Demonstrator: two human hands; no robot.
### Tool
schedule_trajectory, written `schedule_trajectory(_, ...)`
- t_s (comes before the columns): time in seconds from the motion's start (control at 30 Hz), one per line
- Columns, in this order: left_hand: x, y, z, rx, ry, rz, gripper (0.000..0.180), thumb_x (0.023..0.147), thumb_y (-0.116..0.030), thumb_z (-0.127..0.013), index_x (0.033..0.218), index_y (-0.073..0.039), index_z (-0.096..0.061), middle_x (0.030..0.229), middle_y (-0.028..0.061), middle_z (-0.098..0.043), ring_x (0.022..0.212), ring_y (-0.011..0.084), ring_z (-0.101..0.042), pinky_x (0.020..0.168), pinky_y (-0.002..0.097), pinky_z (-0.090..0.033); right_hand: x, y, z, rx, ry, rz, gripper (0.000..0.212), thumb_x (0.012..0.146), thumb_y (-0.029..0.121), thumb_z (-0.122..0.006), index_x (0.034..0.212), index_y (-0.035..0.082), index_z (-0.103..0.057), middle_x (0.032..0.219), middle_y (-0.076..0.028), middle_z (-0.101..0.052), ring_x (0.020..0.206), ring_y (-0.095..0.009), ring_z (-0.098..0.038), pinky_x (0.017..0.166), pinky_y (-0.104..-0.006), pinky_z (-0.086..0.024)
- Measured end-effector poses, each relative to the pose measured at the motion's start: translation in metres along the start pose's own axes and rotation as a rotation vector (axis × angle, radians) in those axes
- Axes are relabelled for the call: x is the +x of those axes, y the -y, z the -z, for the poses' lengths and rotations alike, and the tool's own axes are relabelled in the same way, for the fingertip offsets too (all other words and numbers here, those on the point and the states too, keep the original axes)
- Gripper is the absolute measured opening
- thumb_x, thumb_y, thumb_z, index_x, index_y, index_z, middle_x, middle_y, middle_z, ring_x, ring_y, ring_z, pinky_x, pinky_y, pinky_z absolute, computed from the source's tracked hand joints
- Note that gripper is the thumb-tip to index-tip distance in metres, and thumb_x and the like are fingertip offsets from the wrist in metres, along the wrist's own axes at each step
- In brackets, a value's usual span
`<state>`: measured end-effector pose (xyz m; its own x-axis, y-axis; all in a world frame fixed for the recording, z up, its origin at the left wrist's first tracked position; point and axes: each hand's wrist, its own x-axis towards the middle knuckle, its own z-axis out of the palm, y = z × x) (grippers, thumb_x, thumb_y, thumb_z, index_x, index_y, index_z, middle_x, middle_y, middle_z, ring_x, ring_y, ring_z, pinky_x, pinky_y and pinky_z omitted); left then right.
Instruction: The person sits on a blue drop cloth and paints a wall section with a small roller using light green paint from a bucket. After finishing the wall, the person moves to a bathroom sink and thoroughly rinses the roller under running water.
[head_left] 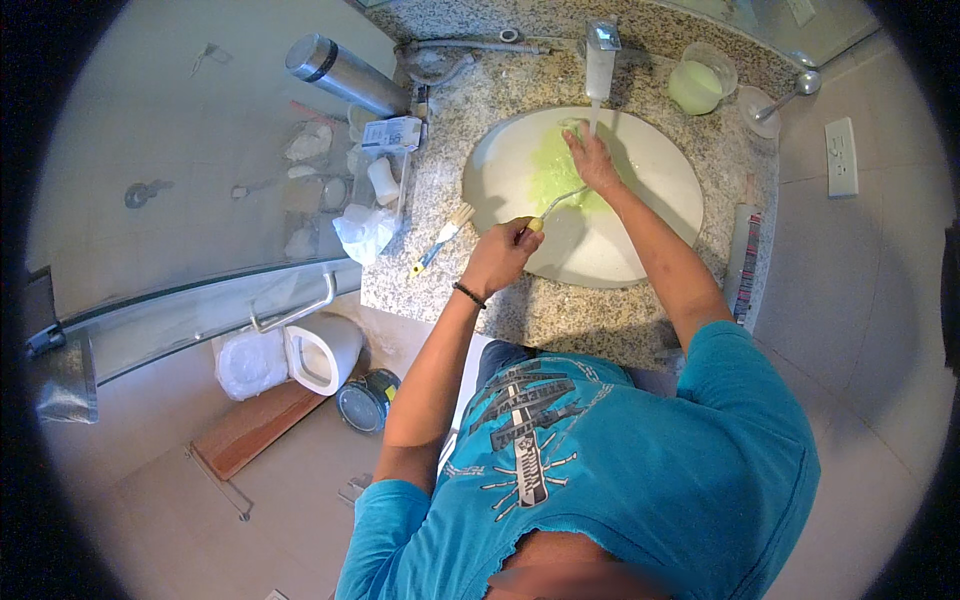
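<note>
My left hand [500, 258] is closed round the yellow handle of a paint roller [563, 201], whose bent metal rod reaches into the white oval sink [655, 240]. At the rod's far end my right hand [593, 163] bends over the roller's head, which it mostly hides. Water runs from the chrome tap [602, 60] onto that hand. Light green paint and water spread over the basin around the fingers. A paintbrush [443, 240] with pale bristles and a blue-and-yellow handle lies on the granite counter, left of the sink.
A clear cup of light green liquid [695, 87] stands right of the tap, beside a metal-armed fitting [790, 95]. Along the left are a steel flask [345, 75], a clear tray [400, 170] of small items and a plastic bag [366, 232]. A toilet [325, 352] and bucket [368, 402] stand below.
</note>
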<state>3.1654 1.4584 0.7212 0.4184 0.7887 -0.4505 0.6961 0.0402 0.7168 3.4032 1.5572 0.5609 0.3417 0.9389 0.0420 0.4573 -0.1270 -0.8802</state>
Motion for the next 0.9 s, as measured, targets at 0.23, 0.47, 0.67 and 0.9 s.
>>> schedule_trajectory(0.23, -0.001, -0.003, -0.007, 0.144, -0.031, -0.074, 0.045, 0.099, -0.034, -0.067, 0.133, -0.005, -0.067, 0.085, 0.0181, -0.071, 0.076, 0.0302, -0.070, 0.075, 0.0429, -0.055, 0.012, -0.019, 0.000, -0.297, 0.101, -0.020, 0.048, 0.094, 0.028, -0.070, 0.131, 0.000, -0.059, 0.104, -0.025, -0.072, 0.102, -0.047, -0.069, 0.087, -0.0549, -0.056)
schedule_trajectory(0.47, 0.001, -0.007, 0.001, 0.202, -0.134, -0.060, 0.043, 0.097, -0.032, -0.068, 0.131, -0.005, -0.070, 0.094, 0.0193, -0.075, 0.085, 0.0345, -0.074, 0.079, 0.0438, -0.056, 0.017, -0.014, -0.019, -0.014, -0.037, -0.251, 0.055, 0.092, 0.016, -0.066, 0.143, 0.002, -0.052, 0.107, -0.032, -0.068, 0.102, -0.051, -0.067, 0.088, -0.0565, -0.054)
schedule_trajectory(0.67, -0.001, -0.008, 0.008, 0.133, -0.090, -0.036, 0.043, 0.096, -0.029, -0.068, 0.131, -0.004, -0.070, 0.093, 0.0180, -0.075, 0.084, 0.0301, -0.074, 0.078, 0.0422, -0.056, -0.003, -0.014, -0.001, -0.214, 0.192, -0.008, 0.052, 0.095, 0.015, -0.064, 0.144, 0.005, -0.050, 0.109, -0.035, -0.067, 0.101, -0.054, -0.066, 0.087, -0.0578, -0.052)
schedule_trajectory(0.9, -0.003, -0.011, -0.006, 0.206, -0.143, -0.091, 0.038, 0.094, -0.025, -0.069, 0.127, -0.007, -0.071, 0.091, 0.0179, -0.075, 0.084, 0.0390, -0.072, 0.076, 0.0468, -0.057, 0.026, -0.008, -0.019, -0.063, -0.110, -0.384, 0.043, 0.101, 0.030, -0.062, 0.129, -0.003, -0.061, 0.112, -0.030, -0.069, 0.098, -0.046, -0.069, 0.082, -0.0555, -0.056)
